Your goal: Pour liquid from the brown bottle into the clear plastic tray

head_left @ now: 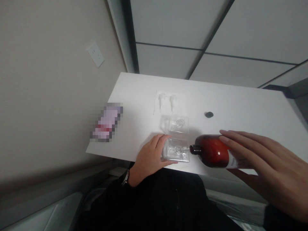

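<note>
My right hand (267, 160) is wrapped round an amber bottle (214, 152) with a white label, tilted so its uncapped neck points left. Clear liquid runs from the mouth into a small clear plastic container (184, 157). My left hand (152, 154) grips that container's left side, thumb along the near edge and fingers at the far edge. Just beyond it sits a second clear container (179, 124). Farther back, two white spray pump heads or similar white pieces (172, 101) lie side by side on a pale sheet. A small black cap (209, 114) rests to the right.
All of this is on a white table (137, 96). A blurred-out phone-like object (107, 123) lies near its left edge. On the left wall is a power outlet (95, 54). Grey panelled doors (166, 61) stand behind the table.
</note>
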Demonstrator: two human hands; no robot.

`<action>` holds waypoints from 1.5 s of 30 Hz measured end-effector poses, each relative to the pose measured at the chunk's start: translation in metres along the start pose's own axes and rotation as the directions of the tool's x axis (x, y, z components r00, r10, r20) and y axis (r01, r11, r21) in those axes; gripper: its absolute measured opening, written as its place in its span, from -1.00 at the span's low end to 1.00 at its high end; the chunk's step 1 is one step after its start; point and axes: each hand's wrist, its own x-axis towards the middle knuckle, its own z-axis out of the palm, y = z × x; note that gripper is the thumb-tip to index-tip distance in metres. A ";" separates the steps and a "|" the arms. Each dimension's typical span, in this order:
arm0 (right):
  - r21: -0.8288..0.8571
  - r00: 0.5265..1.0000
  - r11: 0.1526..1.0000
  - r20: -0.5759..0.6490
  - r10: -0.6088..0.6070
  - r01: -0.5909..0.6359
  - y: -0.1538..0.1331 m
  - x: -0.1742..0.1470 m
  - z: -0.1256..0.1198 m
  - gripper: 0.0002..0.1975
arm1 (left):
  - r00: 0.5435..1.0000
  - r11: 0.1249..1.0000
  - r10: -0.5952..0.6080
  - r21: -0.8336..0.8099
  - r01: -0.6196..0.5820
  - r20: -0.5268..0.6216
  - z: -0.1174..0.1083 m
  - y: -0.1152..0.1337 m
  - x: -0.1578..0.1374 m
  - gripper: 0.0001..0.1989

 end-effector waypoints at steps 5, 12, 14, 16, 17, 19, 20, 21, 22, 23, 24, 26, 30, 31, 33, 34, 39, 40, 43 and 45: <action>-0.022 1.000 1.000 0.003 -0.003 0.003 -0.001 -0.001 -0.003 -0.10 | 1.000 1.000 0.002 0.002 -0.002 0.002 0.000 0.000 0.000 -0.14; -0.048 0.993 0.995 -0.072 -0.089 0.085 0.003 0.002 -0.001 -0.27 | 1.000 1.000 -0.003 -0.004 0.003 -0.007 0.002 -0.003 -0.002 -0.12; -0.052 0.992 0.994 -0.082 -0.099 0.095 0.004 0.004 0.000 -0.29 | 1.000 1.000 -0.002 -0.002 0.002 -0.006 0.003 -0.004 -0.002 -0.12; -0.059 0.988 0.992 -0.100 -0.119 0.114 0.004 0.005 0.001 -0.27 | 1.000 1.000 -0.001 0.001 0.001 -0.006 0.003 -0.004 -0.002 -0.11; -0.062 0.987 0.991 -0.103 -0.126 0.120 0.004 0.005 0.001 -0.27 | 1.000 1.000 0.000 0.002 0.000 -0.007 0.003 -0.005 -0.002 -0.11; -0.066 0.987 0.990 -0.101 -0.128 0.122 0.004 0.005 0.000 -0.26 | 1.000 1.000 0.003 0.005 -0.003 -0.008 0.004 -0.005 -0.002 -0.11; -0.066 0.986 0.990 -0.101 -0.130 0.124 0.004 0.004 0.000 -0.26 | 1.000 1.000 0.005 0.006 -0.005 -0.008 0.004 -0.004 -0.002 -0.11; -0.068 0.986 0.990 -0.104 -0.132 0.125 0.005 0.003 -0.001 -0.26 | 1.000 1.000 0.007 0.008 -0.007 -0.008 0.004 -0.004 -0.002 -0.11; -0.068 0.985 0.990 -0.105 -0.134 0.128 0.005 0.002 -0.001 -0.26 | 1.000 1.000 0.009 0.009 -0.009 -0.008 0.004 -0.004 -0.002 -0.11; -0.066 0.985 0.990 -0.106 -0.134 0.128 0.006 0.002 -0.002 -0.26 | 1.000 1.000 0.012 0.010 -0.012 -0.009 0.004 -0.004 -0.002 -0.11; -0.063 0.986 0.990 -0.105 -0.133 0.127 0.006 0.001 -0.002 -0.26 | 1.000 1.000 0.014 0.009 -0.014 -0.011 0.004 -0.004 -0.002 -0.10; -0.055 0.986 0.991 -0.102 -0.131 0.126 0.006 0.000 -0.003 -0.27 | 1.000 1.000 0.015 0.004 -0.015 -0.013 0.004 -0.004 -0.002 -0.11; -0.041 0.992 0.995 -0.083 -0.092 0.089 0.004 0.001 -0.004 -0.28 | 1.000 1.000 0.016 0.004 -0.016 -0.018 0.004 -0.005 -0.002 -0.13; -0.038 0.994 0.996 -0.080 -0.080 0.077 0.004 0.001 -0.004 -0.27 | 1.000 1.000 0.017 0.007 -0.017 -0.018 0.004 -0.005 -0.003 -0.13; -0.034 0.995 0.998 -0.077 -0.061 0.059 0.003 0.002 -0.004 -0.27 | 1.000 1.000 0.018 0.013 -0.018 -0.016 0.004 -0.004 -0.003 -0.11; -0.033 0.995 0.998 -0.080 -0.059 0.056 0.003 0.002 -0.004 -0.27 | 1.000 1.000 0.020 0.016 -0.020 -0.016 0.003 -0.004 -0.003 -0.11; -0.024 0.994 0.998 -0.090 -0.055 0.053 0.003 0.003 -0.006 -0.26 | 0.999 0.999 0.030 0.029 -0.030 -0.023 0.004 -0.005 -0.003 -0.11; -0.022 0.995 0.999 -0.087 -0.049 0.047 0.003 0.003 -0.006 -0.25 | 0.999 0.999 0.031 0.030 -0.030 -0.026 0.005 -0.005 -0.003 -0.11; -0.015 0.996 0.999 -0.081 -0.037 0.036 0.003 0.002 -0.005 -0.25 | 0.999 0.999 0.036 0.027 -0.035 -0.037 0.005 -0.006 -0.003 -0.11; -0.004 0.996 0.999 -0.078 -0.033 0.033 0.003 0.002 -0.004 -0.25 | 0.998 0.999 0.040 0.024 -0.039 -0.041 0.005 -0.005 -0.002 -0.11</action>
